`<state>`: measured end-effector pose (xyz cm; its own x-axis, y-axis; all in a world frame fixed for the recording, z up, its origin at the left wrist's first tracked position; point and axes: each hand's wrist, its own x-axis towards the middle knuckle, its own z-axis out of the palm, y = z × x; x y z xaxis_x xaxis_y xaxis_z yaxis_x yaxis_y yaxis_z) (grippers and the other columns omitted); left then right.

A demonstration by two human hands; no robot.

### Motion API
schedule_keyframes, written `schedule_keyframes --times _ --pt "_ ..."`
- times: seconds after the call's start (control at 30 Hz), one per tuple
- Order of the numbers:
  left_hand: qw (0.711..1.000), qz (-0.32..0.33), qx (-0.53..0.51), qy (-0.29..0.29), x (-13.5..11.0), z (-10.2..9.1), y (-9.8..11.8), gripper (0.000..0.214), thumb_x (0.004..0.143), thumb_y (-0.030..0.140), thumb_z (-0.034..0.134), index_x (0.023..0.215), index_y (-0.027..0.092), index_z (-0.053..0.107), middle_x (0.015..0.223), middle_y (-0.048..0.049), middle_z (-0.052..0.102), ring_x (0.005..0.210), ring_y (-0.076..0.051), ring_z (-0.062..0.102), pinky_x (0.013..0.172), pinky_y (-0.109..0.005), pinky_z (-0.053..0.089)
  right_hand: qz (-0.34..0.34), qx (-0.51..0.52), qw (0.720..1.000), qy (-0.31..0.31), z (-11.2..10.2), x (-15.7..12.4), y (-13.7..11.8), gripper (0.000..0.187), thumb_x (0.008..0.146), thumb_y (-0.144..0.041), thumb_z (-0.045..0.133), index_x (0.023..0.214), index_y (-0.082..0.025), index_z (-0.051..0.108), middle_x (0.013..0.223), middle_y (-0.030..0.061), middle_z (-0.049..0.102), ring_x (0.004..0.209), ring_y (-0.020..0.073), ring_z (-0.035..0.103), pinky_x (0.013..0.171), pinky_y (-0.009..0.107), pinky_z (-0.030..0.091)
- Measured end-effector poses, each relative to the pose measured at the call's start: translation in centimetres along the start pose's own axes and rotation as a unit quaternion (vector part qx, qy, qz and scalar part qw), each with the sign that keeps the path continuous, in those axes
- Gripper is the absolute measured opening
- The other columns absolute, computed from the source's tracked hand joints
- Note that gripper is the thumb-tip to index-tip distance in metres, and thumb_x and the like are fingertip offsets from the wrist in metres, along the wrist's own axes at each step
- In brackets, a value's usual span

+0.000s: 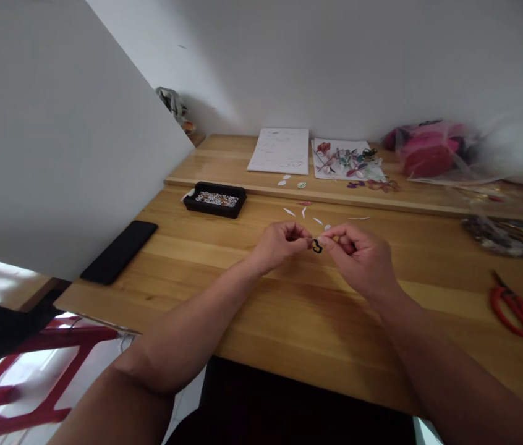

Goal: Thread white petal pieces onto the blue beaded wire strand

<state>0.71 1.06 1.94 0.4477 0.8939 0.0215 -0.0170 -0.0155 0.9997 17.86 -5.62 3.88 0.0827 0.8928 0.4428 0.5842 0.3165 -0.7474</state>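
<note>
A small black curled piece (318, 246), like a looped cord or wire, hangs between my two hands above the wooden table (224, 272). My left hand (284, 244) pinches it from the left with thumb and forefinger. From the right, my right hand (358, 253) pinches it too, the fingertips of both hands almost touching. What exactly the piece is, I cannot make out. Just beyond the fingers lie thin white slips (303, 212), a reddish slip (305, 203) and a small pale round bit (327, 227).
Red-handled scissors (521, 309) lie at the right, near a bag of trinkets (507, 235). At the left are a black phone (120, 252) and a black tray (215, 212) of beads. A raised ledge holds papers (280, 151), colourful flower pieces (347, 162) and a pink bundle (433, 148).
</note>
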Motion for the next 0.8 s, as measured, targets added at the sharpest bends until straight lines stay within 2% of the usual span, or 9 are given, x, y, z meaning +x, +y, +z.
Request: schedule_keyframes --times 0.1,0.27,0.33,0.4,0.5,0.6,0.7,0.8 --pt "0.998 -0.028 -0.017 -0.046 -0.4 0.1 0.3 0.016 0.073 0.025 0.077 0.078 0.013 0.067 0.077 -0.0031 0.070 0.070 -0.010 0.061 0.071 -0.026 0.046 0.004 0.000 1.000 0.012 -0.2 0.3 0.5 0.010 0.090 -0.033 0.070 0.083 -0.026 0.072 0.055 -0.0061 0.034 0.053 0.0112 0.032 0.054 0.030 0.029" --pt "0.992 -0.055 -0.078 -0.087 -0.4 0.1 0.2 0.021 0.071 0.028 0.081 0.080 0.013 0.069 0.075 -0.0015 0.070 0.068 -0.009 0.059 0.069 -0.024 0.044 0.090 0.091 0.992 0.002 0.4 1.0 2.0 0.015 0.084 -0.037 0.074 0.081 -0.023 0.071 0.057 -0.0050 0.045 0.053 0.0103 0.034 0.051 0.028 0.027" --pt "0.987 -0.070 -0.111 -0.093 -0.3 0.0 0.2 0.024 0.070 0.031 0.082 0.080 0.013 0.069 0.074 -0.0011 0.069 0.067 -0.008 0.058 0.068 -0.024 0.043 0.144 0.172 0.974 -0.018 0.9 1.1 2.4 0.022 0.080 -0.042 0.077 0.079 -0.022 0.069 0.060 -0.0042 0.051 0.051 0.0090 0.034 0.048 0.027 0.025" --pt "0.983 -0.083 -0.138 -0.092 -0.3 0.0 0.2 0.026 0.070 0.033 0.083 0.078 0.013 0.068 0.072 -0.0008 0.067 0.065 -0.007 0.056 0.066 -0.023 0.042 0.207 0.255 0.943 -0.045 1.3 1.1 2.5 0.029 0.074 -0.046 0.080 0.077 -0.021 0.066 0.062 -0.0040 0.053 0.048 0.0072 0.032 0.045 0.026 0.022" --pt "0.978 -0.088 -0.175 -0.071 -0.3 0.0 0.3 0.028 0.069 0.036 0.084 0.078 0.014 0.068 0.070 0.0000 0.066 0.063 -0.007 0.055 0.064 -0.023 0.041 0.277 0.336 0.897 -0.072 1.9 0.7 2.0 0.036 0.066 -0.045 0.086 0.075 -0.022 0.062 0.063 -0.0058 0.052 0.043 0.0041 0.027 0.041 0.024 0.017" --pt "0.976 -0.080 -0.202 -0.027 -0.2 0.1 0.2 0.030 0.067 0.037 0.085 0.080 0.015 0.068 0.074 0.0000 0.067 0.065 -0.007 0.056 0.067 -0.023 0.043 0.312 0.366 0.873 -0.086 2.1 0.3 1.3 0.038 0.062 -0.042 0.089 0.073 -0.022 0.058 0.056 -0.0092 0.045 0.039 0.0028 0.025 0.040 0.023 0.015" --pt "0.979 -0.056 -0.197 0.011 0.1 0.1 0.0 0.029 0.068 0.036 0.084 0.079 0.015 0.067 0.076 -0.0002 0.068 0.067 -0.007 0.056 0.068 -0.024 0.043 0.324 0.373 0.863 -0.102 2.2 0.1 1.1 0.039 0.064 -0.042 0.089 0.072 -0.023 0.056 0.051 -0.0109 0.038 0.039 0.0032 0.024 0.040 0.022 0.014" --pt "0.984 -0.020 -0.173 0.042 0.4 0.1 -0.3 0.026 0.070 0.034 0.081 0.079 0.014 0.065 0.076 -0.0004 0.067 0.065 -0.006 0.053 0.066 -0.024 0.042 0.305 0.362 0.874 -0.109 2.4 -0.1 1.2 0.036 0.068 -0.043 0.086 0.073 -0.023 0.057 0.051 -0.0107 0.036 0.040 0.0038 0.024 0.040 0.023 0.015"
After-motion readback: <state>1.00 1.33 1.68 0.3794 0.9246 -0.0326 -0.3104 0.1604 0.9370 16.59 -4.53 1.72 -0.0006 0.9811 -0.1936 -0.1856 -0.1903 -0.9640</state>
